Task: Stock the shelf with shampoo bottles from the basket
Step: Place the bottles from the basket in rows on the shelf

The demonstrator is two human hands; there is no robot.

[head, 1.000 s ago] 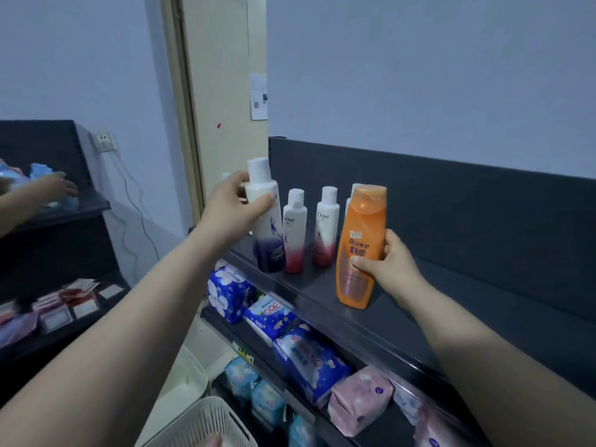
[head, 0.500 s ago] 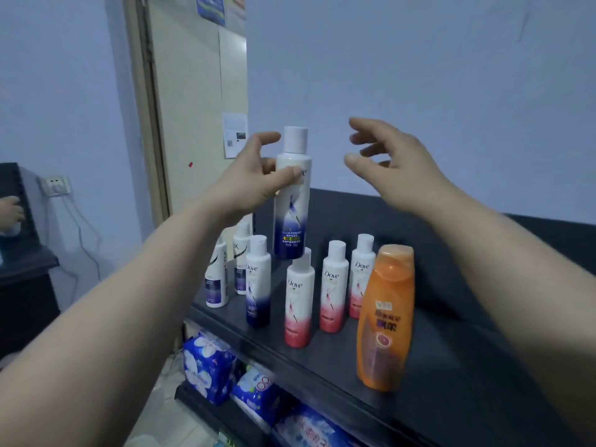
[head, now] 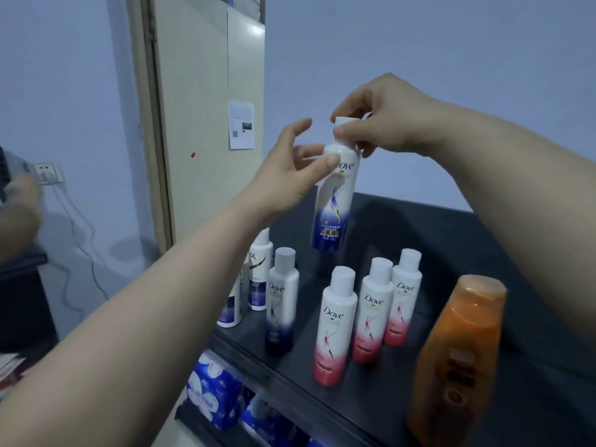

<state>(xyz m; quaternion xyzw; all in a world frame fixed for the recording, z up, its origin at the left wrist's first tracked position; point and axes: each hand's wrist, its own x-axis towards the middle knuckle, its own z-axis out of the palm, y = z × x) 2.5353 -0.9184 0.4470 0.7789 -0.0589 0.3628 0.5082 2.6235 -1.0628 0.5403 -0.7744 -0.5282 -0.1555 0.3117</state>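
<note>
Now, bottle: you are holding the blue-and-white bottle (head: 335, 201) upright, above the shelf (head: 380, 395).
Right hand (head: 383, 124): pinching its cap, 12 o'clock.
Left hand (head: 290, 175): loosening, 9 o'clock.

Single head-worn wide-angle view, looking forward and slightly down along both forearms. Sits close over the dark shelf (head: 403, 398), facing the wall behind it.

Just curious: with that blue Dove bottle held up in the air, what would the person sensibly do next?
Probably lower the blue Dove bottle onto the shelf. Both the left hand and right hand hold it above open space behind the standing bottles.
</note>
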